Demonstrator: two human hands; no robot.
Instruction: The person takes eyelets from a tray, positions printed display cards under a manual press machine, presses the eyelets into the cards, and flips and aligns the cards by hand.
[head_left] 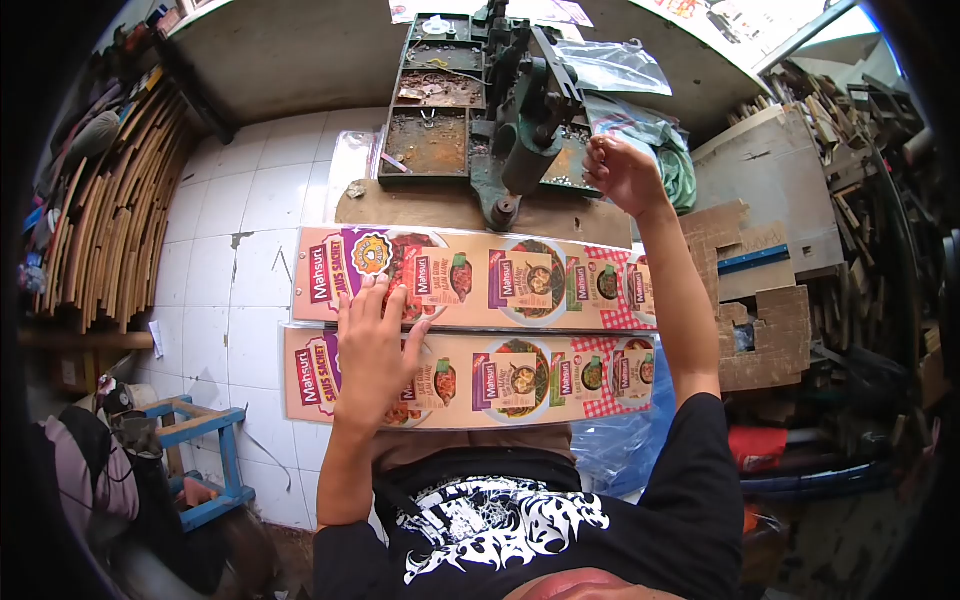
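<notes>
My left hand (375,330) lies with fingers spread on the upper of two long printed panels, the far panel (470,282) marked "Mahsuri". Its wrist crosses the near panel (465,385), which has the same print and lies parallel, closer to my body. Beyond the far panel stands a dark metal hand press (530,155). My right hand (625,175) is raised beside the press, over the right-hand compartment (570,165) that holds small loose bits. Its fingers are curled together; whatever they hold, if anything, is too small to make out.
A divided metal tray (428,180) with small parts sits left of the press. Plastic bags (675,165) lie to the right. Cut boards (765,300) and stacked wood strips fill the right side. More strips (110,220) lean at left, above a blue frame (225,460).
</notes>
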